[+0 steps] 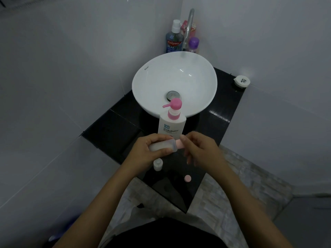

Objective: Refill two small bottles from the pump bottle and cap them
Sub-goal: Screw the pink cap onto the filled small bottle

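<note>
My left hand (145, 152) holds a small translucent bottle (159, 146) on its side, neck pointing right. My right hand (200, 149) pinches the pink cap (179, 143) at that bottle's neck. Just behind the hands stands the white pump bottle (171, 125) with a pink pump head, upright on the black counter (114, 129). A second small bottle (158, 164) stands uncapped on the counter below my left hand. A loose pink cap (187, 178) lies on the counter to its right.
A white basin (174, 83) with a chrome tap (189, 27) fills the counter's far half. Mouthwash (174, 40) and a purple-capped bottle (193, 44) stand behind it. A round white lid (241, 81) lies at the far right corner. Walls close in on both sides.
</note>
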The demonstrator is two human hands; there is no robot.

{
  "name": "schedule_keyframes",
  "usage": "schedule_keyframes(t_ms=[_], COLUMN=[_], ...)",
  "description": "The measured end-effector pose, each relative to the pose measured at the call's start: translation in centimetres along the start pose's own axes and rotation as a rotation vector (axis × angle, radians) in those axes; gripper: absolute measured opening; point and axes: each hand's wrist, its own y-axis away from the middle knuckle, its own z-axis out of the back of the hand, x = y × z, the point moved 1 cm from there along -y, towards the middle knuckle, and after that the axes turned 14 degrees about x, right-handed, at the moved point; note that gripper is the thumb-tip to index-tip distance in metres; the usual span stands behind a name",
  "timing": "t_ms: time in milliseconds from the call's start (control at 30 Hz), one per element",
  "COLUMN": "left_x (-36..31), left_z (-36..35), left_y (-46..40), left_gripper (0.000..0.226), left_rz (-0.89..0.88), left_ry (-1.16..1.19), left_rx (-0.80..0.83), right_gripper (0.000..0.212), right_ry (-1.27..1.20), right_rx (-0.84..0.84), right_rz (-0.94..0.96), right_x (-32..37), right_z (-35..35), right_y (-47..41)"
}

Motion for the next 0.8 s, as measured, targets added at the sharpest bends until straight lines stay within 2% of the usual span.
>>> schedule_keyframes(t_ms=[133, 267, 433, 533, 800], left_x=[0.0, 0.3, 0.2, 0.2, 0.9], left_z=[0.2, 0.2, 0.0, -0.1, -0.7], left_y=[0.0, 0.0, 0.1, 0.1, 0.0], left_gripper=[0.030, 0.032, 0.032, 0.031, 0.033], left_rz=[0.009, 0.029, 0.027, 0.003, -0.089], left_ry=[0.013, -0.021, 0.021, -0.008, -0.138], left_rx=[-0.007, 0.017, 0.010, -0.021, -0.099], right_gripper=[0.013, 0.010, 0.008, 0.003, 0.009], right_ry=[-0.013, 0.025, -0.002, -0.036, -0.211], right_rx=[0.091, 0.042, 0.070, 0.010, -0.156], right_rz=[0.081, 0.027, 0.076, 0.056, 0.002], right_x=[0.2, 0.1, 0.3, 0.0, -0.9], right_z=[0.5, 0.2, 0.2, -0.6, -2.3], right_y=[0.4, 0.4, 0.6, 0.6, 0.8])
